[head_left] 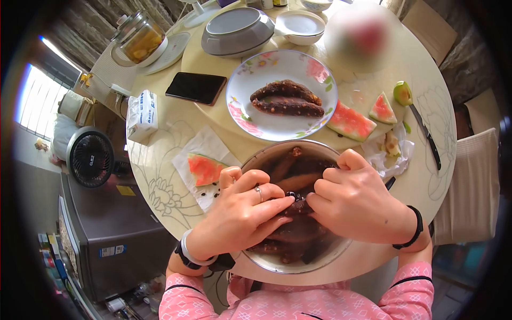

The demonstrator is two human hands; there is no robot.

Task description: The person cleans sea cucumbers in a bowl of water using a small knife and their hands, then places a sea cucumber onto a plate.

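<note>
A round metal basin [329, 261] of dark liquid stands at the table's near edge, with several dark brown, bumpy sea cucumbers [298, 184] lying in it. Over its middle, my left hand [242, 205] and my right hand [357, 197] come together with fingertips bent inward. Between them they pinch a dark, wet sea cucumber [296, 207], mostly hidden by the fingers. Something small, black and shiny shows at the left fingertips. Just beyond the basin, a flowered plate [288, 63] bears another bumpy sea cucumber [285, 98], apparently split lengthwise.
Watermelon pieces [205, 169] lie on a tissue at left and right of the plate [349, 122]. A knife [426, 138] and cut green fruit [402, 93] are at right. Phone [196, 88], tissue pack [143, 114], glass kettle [140, 42] and grey dishes [237, 32] stand farther back.
</note>
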